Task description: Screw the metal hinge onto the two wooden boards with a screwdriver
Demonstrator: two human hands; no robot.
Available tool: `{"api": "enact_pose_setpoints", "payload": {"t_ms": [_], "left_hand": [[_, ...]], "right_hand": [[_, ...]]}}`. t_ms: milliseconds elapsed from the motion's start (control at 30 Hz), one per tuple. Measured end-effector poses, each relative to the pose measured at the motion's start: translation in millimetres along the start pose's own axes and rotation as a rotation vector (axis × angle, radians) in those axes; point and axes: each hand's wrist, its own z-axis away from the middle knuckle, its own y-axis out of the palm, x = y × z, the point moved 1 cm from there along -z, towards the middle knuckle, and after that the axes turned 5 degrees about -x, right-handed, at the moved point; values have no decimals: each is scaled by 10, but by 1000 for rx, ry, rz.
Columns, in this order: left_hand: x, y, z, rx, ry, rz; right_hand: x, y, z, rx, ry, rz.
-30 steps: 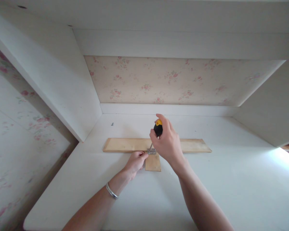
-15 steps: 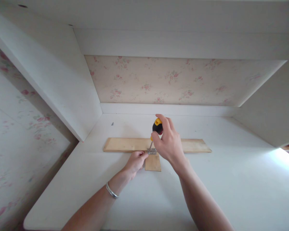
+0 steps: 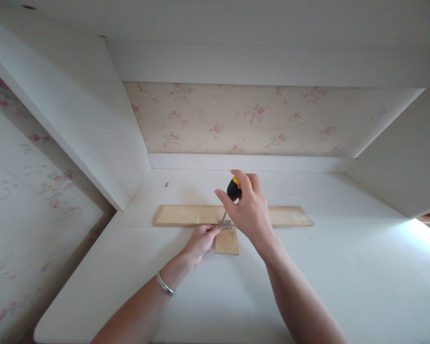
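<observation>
Screwdriver (image 3: 232, 191) in right hand (image 3: 251, 215); left hand (image 3: 200, 241) pinching one hinge (image 3: 225, 224), two boards

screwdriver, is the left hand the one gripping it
No, the right hand grips the screwdriver; the left hand steadies the metal bracket.
</observation>
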Motion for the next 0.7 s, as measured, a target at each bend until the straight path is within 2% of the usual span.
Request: {"api": "enact_pose_setpoints", "payload": {"t_ms": [233,400,600,700], "left_hand": [[3,-4,-5,11,-9,14],[8,-3,-19,17,-8,26],[-12,-1,-1,9,-10,13],[-2,0,-2,12,-8,11]], "right_hand": [[-15,1,10,-1,-12,-73],[-27,12,-2,-59,-26,11],[-52,31,13,-22,-8,-62],[-46,36,12,-53,-17,-45]]}}
